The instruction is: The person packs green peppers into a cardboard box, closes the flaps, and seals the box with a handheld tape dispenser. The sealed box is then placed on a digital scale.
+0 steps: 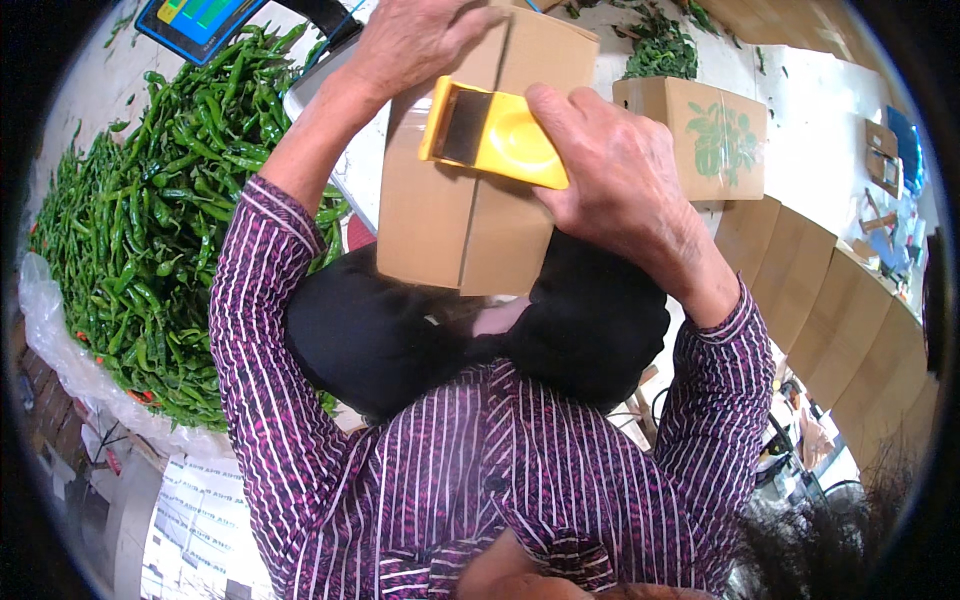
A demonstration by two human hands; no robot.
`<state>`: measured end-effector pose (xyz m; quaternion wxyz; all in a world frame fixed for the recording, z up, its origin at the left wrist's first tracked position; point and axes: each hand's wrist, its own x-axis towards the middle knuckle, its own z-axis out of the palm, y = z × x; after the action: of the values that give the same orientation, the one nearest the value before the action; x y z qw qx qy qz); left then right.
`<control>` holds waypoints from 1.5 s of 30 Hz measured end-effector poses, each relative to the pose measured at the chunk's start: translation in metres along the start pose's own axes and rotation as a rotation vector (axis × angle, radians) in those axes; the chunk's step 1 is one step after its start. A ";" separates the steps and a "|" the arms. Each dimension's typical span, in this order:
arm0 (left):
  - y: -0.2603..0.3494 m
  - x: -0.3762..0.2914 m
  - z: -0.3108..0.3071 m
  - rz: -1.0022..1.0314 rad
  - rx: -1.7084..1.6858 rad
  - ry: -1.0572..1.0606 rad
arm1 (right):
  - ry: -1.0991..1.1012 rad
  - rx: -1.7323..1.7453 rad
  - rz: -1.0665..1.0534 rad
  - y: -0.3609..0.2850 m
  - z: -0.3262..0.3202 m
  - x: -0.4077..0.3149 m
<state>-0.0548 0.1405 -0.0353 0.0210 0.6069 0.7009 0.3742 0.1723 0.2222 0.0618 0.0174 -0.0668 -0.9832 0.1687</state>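
Note:
A cardboard box (pixel 427 217) stands before me, its two top flaps meeting along a seam. My right hand (pixel 615 157) grips a yellow tape dispenser (pixel 521 142) above the seam. At the far end of the box rests my left hand (pixel 420 37), partly cut off by the picture's edge; its fingers lie on the cardboard near the seam. Whether clear tape runs from the dispenser to the box cannot be told.
A large heap of green peppers (pixel 150 225) lies at the left beside a scale display (pixel 199 22). Another taped carton (pixel 712 139) with a printed green plant stands at the right, near a row of cardboard boxes (pixel 817 292). Green peppers and leaves (pixel 660 56) lie beyond.

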 end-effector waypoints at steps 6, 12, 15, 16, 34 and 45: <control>-0.010 -0.032 -0.023 0.014 0.339 -0.023 | -0.037 -0.023 -0.106 -0.012 0.001 0.032; -0.008 -0.033 -0.016 -0.038 0.278 0.106 | -0.043 -0.012 -0.096 -0.008 0.002 0.029; -0.004 -0.037 -0.016 -0.038 0.301 0.102 | -0.017 0.010 -0.118 -0.001 0.006 0.021; -0.005 -0.039 -0.016 -0.038 0.306 0.101 | -0.002 0.007 -0.117 -0.002 0.008 0.019; -0.006 -0.051 -0.019 -0.081 0.204 0.068 | 0.042 -0.125 -0.259 -0.026 0.004 0.007; -0.016 -0.066 -0.049 -0.455 -0.353 0.203 | 0.053 -0.008 -0.417 -0.007 -0.012 0.069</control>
<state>-0.0742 0.0589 -0.0369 0.1392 0.3809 0.7415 0.5345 0.1033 0.2292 0.0758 0.0776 0.1337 -0.9756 0.1556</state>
